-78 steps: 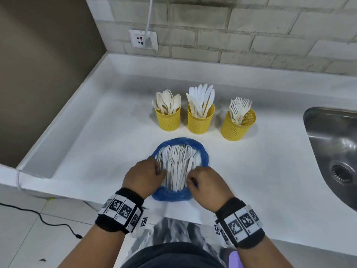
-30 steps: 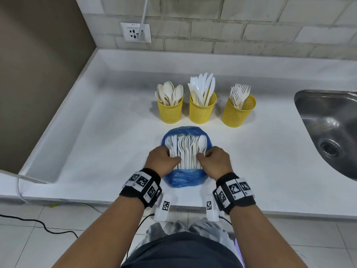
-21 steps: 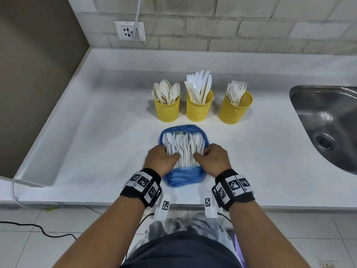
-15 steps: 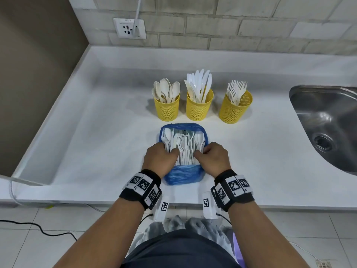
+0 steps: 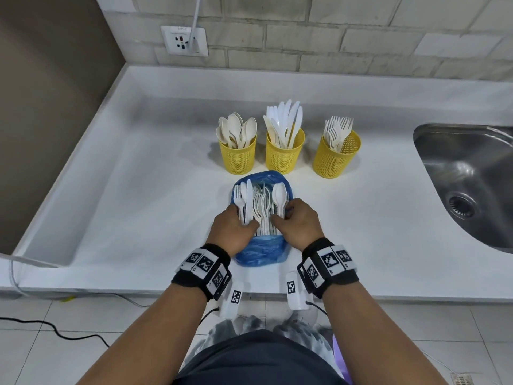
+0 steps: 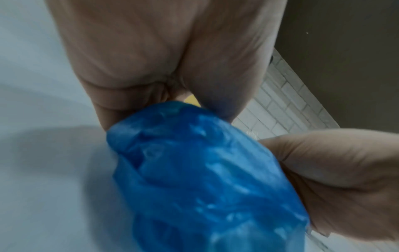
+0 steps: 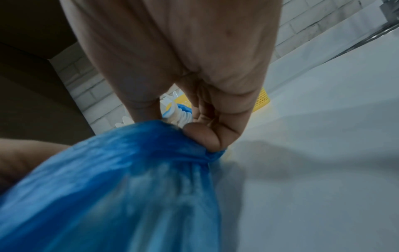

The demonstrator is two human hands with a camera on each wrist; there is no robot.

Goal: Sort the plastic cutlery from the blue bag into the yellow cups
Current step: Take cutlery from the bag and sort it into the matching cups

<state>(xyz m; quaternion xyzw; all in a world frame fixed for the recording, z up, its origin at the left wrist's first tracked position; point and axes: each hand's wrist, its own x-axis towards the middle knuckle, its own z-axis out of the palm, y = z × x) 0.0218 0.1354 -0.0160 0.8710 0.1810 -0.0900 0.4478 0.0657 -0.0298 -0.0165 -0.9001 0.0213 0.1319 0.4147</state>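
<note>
White tabletop below brick: blue bag at frame centre, cutlery pointing up-frame toward yellow cups. I see my left hand and right hand level, both gripping bag and handles.

We saw a thin, crinkled blue plastic bag with a soft sheen, smooth white plastic cutlery inside, three perforated yellow mesh cups, a matt white counter, a shiny steel sink and a rough brick wall.
</note>
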